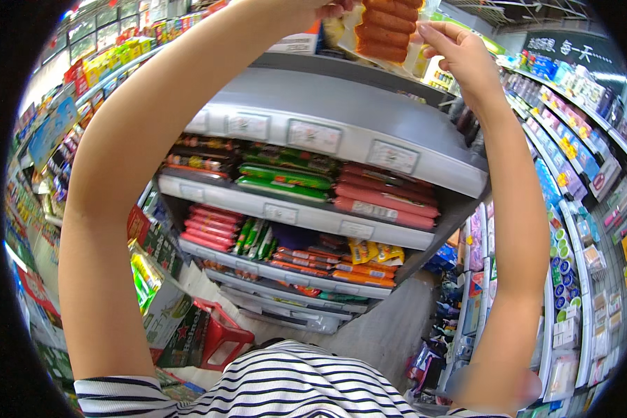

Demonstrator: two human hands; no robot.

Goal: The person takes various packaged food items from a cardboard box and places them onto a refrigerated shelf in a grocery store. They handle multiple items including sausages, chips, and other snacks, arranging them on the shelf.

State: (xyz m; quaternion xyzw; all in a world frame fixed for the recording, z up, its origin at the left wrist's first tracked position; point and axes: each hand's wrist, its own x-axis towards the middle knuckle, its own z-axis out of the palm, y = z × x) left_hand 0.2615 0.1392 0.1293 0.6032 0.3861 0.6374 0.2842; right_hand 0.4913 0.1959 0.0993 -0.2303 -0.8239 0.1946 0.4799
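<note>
Both arms are raised in front of me at the top of the view. A clear plastic pack of sausages [386, 31] is held up between my hands, its top cut off by the picture's edge. Fingers of my left hand [337, 9] are at the pack's left side, partly out of view. My right hand [462, 55] pinches its right edge between thumb and fingers. Behind and below the pack is the grey top shelf [334, 94] of a display rack. Lower shelves carry pink wrapped sausages [386, 201] and green wrapped sausages [285, 180].
Price tags [313, 136] line the shelf fronts. A red plastic stool [222, 334] and stacked cartons [183, 334] stand at lower left. Shelves of packaged goods [564, 251] run along the right side. Boxed goods [115, 62] fill a shelf at upper left.
</note>
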